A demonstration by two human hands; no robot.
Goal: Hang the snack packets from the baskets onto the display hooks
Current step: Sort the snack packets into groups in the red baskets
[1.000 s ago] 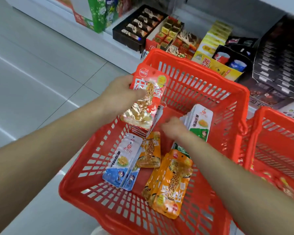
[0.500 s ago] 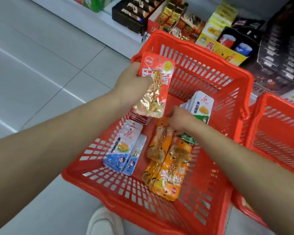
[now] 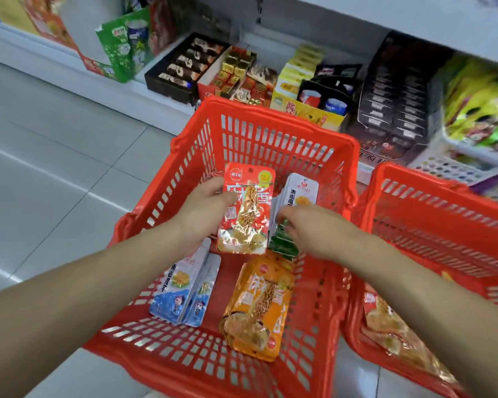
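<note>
Both your forearms reach forward and down into the red basket (image 3: 270,119), coming in from the lower corners of the view.

Left hand (image 3: 204,208): raised above the basket floor, with the wrist roughly straight. The thumb lies across the front of a red packet (image 3: 246,214) and the fingers are behind it, so the packet is pinched at its left edge. It stands upright with its printed face towards you and the hanging hole at the top. Its lower edge is clear of the packets below.

Right hand (image 3: 314,228): just to the right of the red packet, with the back of the hand up. The fingers are bent down onto a stack of white-and-green packets (image 3: 299,193) that leans towards the far right corner of the basket. The fingertips touch the stack about halfway down. The thumb is hidden, so you cannot tell whether this is a real grip or only a touch.

The hands are near each other but not touching, with the red packet between them.

In the basket:
- Blue-and-white packets (image 3: 181,288) stand on edge at the left, under your left wrist.
- Orange packets (image 3: 259,305) lie flat at the near right, overlapping each other.

A second red basket (image 3: 443,214) sits against the first on its right side, with a shiny packet (image 3: 385,323) on its floor, partly hidden by your right forearm.

Both baskets rest on pale floor tiles (image 3: 55,168), in front of a low shelf (image 3: 161,96) stocked with boxed sweets.
</note>
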